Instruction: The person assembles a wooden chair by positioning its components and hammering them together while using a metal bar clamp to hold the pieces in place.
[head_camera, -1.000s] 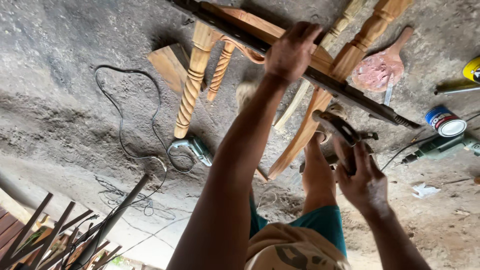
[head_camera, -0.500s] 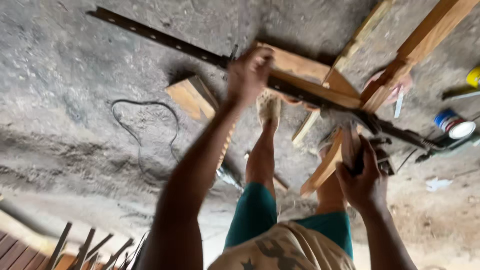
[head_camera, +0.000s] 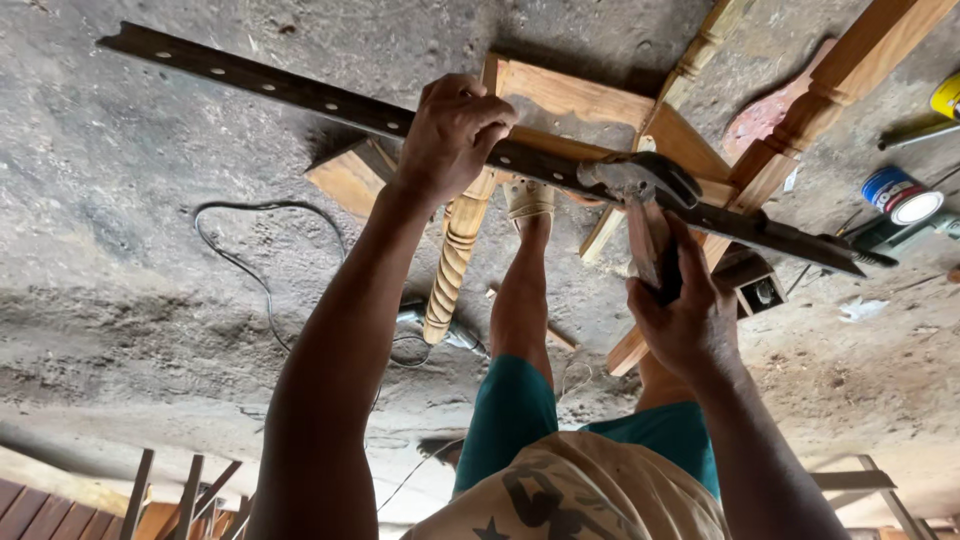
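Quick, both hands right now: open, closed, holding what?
Left hand: closed on the long perforated metal bar.
Right hand: closed on the hammer, its head at the bar.

Metal bar (head_camera: 300, 92), upper left to right of frame: dark grey-black, a row of small pale holes.
Hammer (head_camera: 640, 185), centre right: dull grey head, pale wooden handle.
Wooden frame (head_camera: 580, 100), top centre: warm orange-tan.
Turned leg (head_camera: 455, 255), centre: light tan, spiral-carved pattern.
Tin (head_camera: 900, 195), right edge: blue body, white lid.
Cable (head_camera: 250, 260), left: black.
Shorts (head_camera: 520, 410), bottom centre: teal green.
Shirt (head_camera: 580, 495), bottom: beige with black print.
Floor (head_camera: 150, 300): mottled grey.
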